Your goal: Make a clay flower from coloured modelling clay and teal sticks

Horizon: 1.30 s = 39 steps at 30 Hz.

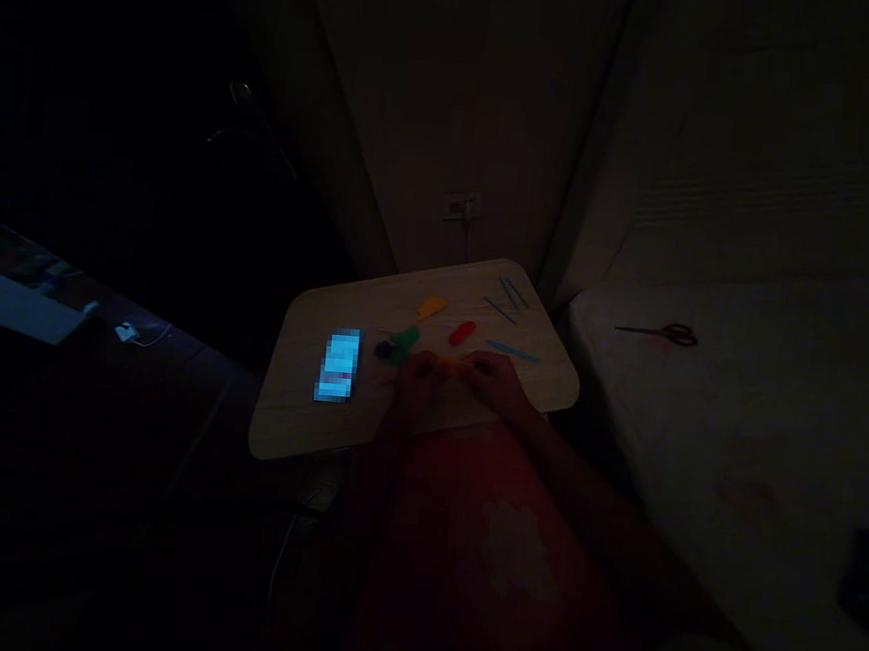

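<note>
In dim light, my left hand (417,368) and my right hand (494,373) are close together over the near edge of a small table. Their fingers are bent and pinch a small soft-looking orange piece (446,365) between them. It is too dark to make out its kind. Just beyond my hands lie a red oval piece (462,334), a yellow piece (432,308) that tapers at one end, a green piece (404,340) and a dark purple piece (382,351). Right of them is a blue thin strip or stick (513,352).
The wood-patterned table (291,425) also bears a lit phone (339,365) at left and several thin dark sticks (508,296) at the far right. Scissors (660,332) lie on a pale surface (626,381) to the right. A wall socket (462,206) with a plug is behind.
</note>
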{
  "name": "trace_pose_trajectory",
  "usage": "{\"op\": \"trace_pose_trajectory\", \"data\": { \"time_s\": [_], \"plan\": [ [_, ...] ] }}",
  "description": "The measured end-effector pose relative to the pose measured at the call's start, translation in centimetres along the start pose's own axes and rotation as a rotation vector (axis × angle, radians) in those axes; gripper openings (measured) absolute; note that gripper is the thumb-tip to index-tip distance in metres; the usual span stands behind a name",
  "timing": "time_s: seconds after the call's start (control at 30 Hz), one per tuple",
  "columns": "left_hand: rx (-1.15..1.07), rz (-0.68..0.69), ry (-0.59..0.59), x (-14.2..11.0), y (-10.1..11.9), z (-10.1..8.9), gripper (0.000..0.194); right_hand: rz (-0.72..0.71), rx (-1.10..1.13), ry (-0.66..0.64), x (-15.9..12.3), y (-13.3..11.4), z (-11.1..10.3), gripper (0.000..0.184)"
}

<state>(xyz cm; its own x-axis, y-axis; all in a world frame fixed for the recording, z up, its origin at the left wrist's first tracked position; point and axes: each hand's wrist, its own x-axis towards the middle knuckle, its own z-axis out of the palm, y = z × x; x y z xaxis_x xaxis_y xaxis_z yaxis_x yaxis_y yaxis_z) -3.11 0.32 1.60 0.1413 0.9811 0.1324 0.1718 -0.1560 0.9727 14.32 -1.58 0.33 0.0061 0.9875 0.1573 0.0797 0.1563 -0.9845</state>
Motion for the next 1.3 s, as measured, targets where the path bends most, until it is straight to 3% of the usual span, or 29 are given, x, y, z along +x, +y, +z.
{"op": "trace_pose_trajectory", "data": {
  "time_s": [0.27,0.5,0.63,0.8,0.9,1.03,1.3],
  "plan": [
    [0.056,0.075,-0.053,-0.3,1.1,0.3,0.023,-0.021,-0.085,-0.048,-0.2,-0.4,-0.4,0.034],
    [0.061,0.058,0.006,-0.2,0.3,-0.1,0.024,-0.024,-0.142,-0.044,-0.2,-0.6,-0.3,0.033],
    [0.024,0.054,0.029,0.1,0.1,0.1,0.024,0.019,-0.063,-0.021,-0.2,-0.7,-0.2,0.033],
    [-0.046,0.07,-0.046,0.0,0.1,0.2,0.028,0.003,0.003,-0.014,-0.1,-0.3,-0.3,0.036],
    [0.028,0.058,-0.094,-0.1,0.0,0.2,0.027,-0.031,0.01,-0.025,-0.1,-0.3,-0.3,0.035],
    [0.149,0.014,-0.034,-0.1,0.0,0.0,0.029,-0.072,-0.029,0.012,-0.2,-0.4,-0.2,0.027],
    [0.141,0.034,-0.029,-0.3,0.6,0.0,0.033,-0.08,-0.022,0.069,-0.1,0.1,-0.1,0.023]
  ]
}}
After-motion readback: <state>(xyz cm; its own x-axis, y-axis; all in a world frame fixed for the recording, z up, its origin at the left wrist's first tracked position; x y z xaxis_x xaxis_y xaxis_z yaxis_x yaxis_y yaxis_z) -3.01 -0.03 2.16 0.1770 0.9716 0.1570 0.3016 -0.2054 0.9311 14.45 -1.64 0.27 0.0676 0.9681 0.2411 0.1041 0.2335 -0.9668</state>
